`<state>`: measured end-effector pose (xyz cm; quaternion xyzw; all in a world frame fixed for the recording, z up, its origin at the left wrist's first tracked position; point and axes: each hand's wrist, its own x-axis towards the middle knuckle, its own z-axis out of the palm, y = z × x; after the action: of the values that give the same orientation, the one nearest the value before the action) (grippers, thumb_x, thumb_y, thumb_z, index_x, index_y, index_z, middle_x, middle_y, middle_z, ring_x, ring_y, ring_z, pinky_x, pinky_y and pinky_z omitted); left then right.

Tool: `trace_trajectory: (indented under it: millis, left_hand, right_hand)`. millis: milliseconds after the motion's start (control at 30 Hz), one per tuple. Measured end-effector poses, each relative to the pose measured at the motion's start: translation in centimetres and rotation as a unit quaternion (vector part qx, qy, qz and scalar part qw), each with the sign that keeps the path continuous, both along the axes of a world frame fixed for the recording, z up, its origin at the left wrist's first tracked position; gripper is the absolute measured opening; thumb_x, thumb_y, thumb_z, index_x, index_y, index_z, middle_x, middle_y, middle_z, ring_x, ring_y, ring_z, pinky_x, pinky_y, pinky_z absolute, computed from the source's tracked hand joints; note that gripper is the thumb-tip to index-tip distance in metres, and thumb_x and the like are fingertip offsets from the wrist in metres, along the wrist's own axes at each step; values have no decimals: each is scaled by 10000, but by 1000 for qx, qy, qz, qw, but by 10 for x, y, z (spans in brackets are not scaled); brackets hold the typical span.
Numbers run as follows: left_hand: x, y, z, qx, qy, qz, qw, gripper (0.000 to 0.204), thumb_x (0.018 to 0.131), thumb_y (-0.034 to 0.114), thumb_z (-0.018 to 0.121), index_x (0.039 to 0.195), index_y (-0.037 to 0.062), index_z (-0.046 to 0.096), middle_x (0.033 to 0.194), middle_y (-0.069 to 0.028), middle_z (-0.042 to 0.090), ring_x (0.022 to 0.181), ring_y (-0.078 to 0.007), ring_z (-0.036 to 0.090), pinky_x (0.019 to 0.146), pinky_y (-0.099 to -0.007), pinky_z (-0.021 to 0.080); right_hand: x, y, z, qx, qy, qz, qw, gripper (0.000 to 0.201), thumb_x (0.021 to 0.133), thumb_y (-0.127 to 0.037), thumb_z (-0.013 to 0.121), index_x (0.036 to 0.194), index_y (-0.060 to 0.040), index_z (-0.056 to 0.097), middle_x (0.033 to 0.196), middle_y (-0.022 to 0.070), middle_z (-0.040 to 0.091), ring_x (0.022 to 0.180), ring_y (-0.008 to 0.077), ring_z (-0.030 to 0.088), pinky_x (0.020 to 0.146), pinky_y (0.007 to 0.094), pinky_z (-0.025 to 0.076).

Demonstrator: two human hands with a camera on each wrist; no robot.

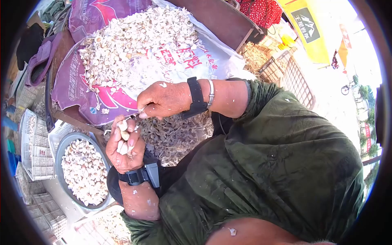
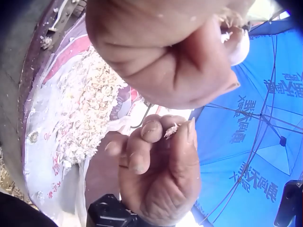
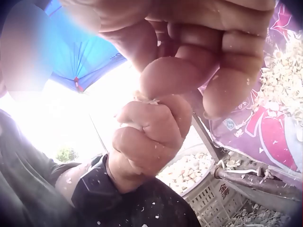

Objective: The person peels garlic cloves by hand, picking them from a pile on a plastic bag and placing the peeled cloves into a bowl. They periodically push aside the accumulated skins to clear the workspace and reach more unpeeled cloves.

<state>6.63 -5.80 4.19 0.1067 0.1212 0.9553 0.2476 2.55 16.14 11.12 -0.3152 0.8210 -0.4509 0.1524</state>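
Note:
My left hand (image 1: 125, 149) is turned palm up and grips several pale garlic cloves (image 1: 123, 135) in its curled fingers. In the left wrist view a white clove (image 2: 240, 48) shows at the edge of this hand. My right hand (image 1: 169, 99) is close above it, thumb and forefinger together. Between those tips the right hand pinches a scrap of papery garlic skin (image 2: 171, 131). Seen from the right wrist, the left hand (image 3: 150, 132) lies just beneath the right fingertips, its cloves mostly hidden by its fingers.
Ahead, a purple and white sack (image 1: 116, 100) bears a heap of garlic pieces and skins (image 1: 139, 41). A grey basin (image 1: 61, 157) of cloves stands at left, near white plastic crates (image 1: 41, 159). Loose skins (image 1: 175, 136) lie below the hands. A blue canopy (image 2: 246, 123) hangs overhead.

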Motion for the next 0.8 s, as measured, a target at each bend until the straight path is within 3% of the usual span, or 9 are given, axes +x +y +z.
trace_trajectory:
  millis: [200, 267, 400, 433, 467, 633, 733, 767, 800]
  left_hand:
    - [4, -61, 6, -8, -49, 70, 996, 252, 996, 157, 404, 1171, -13, 465, 993, -121, 503, 719, -158, 504, 401, -233, 371]
    - [-3, -121, -14, 90, -100, 121, 983, 452, 961, 253, 480, 1291, -44, 395, 1156, -203, 491, 876, -220, 577, 443, -233, 395]
    - [5, -202, -14, 238, -385, 341, 824, 781, 907, 469, 484, 1445, -49, 254, 1418, -209, 394, 1226, -338, 535, 507, -259, 420]
    - [12, -223, -20, 262, -419, 293, 818, 711, 874, 392, 499, 1440, -2, 327, 1373, -154, 461, 1176, -236, 526, 759, -361, 451]
    - [15, -238, -30, 260, -421, 292, 819, 711, 874, 392, 499, 1440, -2, 327, 1373, -154, 461, 1176, -236, 526, 759, -361, 451]
    - [14, -277, -98, 132, -323, 366, 863, 572, 941, 365, 466, 1336, -44, 399, 1193, -196, 541, 1000, -254, 612, 494, -259, 360]
    - [12, -190, -34, 107, -251, 303, 913, 378, 972, 233, 425, 1222, -47, 472, 1017, -149, 544, 714, -157, 523, 471, -241, 306]
    - [9, -165, -14, 49, -203, 273, 939, 266, 991, 146, 392, 1143, -47, 494, 912, -110, 508, 584, -117, 372, 453, -243, 293]
    - [4, -145, 1, 48, -206, 271, 939, 266, 991, 146, 392, 1143, -47, 494, 912, -110, 508, 584, -117, 372, 453, -243, 293]
  right_hand:
    - [5, 28, -34, 73, -18, 3, 997, 129, 873, -71, 551, 940, -18, 647, 793, 87, 680, 627, 149, 669, 605, 306, 516]
    - [7, 36, -36, 114, -56, 9, 992, 137, 881, -106, 573, 940, -10, 650, 792, 88, 681, 627, 152, 672, 610, 313, 514]
    - [13, 43, -35, 145, -101, 12, 984, 161, 893, -155, 605, 942, -7, 646, 758, 95, 664, 632, 155, 670, 604, 328, 508]
    - [14, 45, -38, 125, -109, 8, 986, 191, 872, -188, 592, 927, -14, 647, 696, 88, 674, 615, 166, 674, 619, 337, 513]
    - [13, 46, -39, 124, -110, 5, 986, 191, 872, -188, 592, 927, -14, 647, 696, 88, 674, 615, 166, 674, 619, 337, 513]
    - [9, 47, -39, 157, -129, 58, 978, 195, 889, -200, 607, 953, -21, 648, 795, 100, 673, 683, 204, 675, 650, 359, 515]
    - [-2, 52, -69, 193, -18, 140, 971, 209, 884, -223, 610, 966, -37, 657, 831, 100, 687, 768, 255, 666, 693, 374, 513]
    - [-4, 52, -68, 193, -21, 138, 971, 209, 884, -223, 610, 966, -37, 657, 831, 100, 687, 768, 255, 666, 693, 374, 513]
    - [-8, 53, -66, 204, 16, 132, 970, 196, 873, -213, 611, 957, -45, 667, 842, 97, 690, 799, 270, 657, 704, 376, 511]
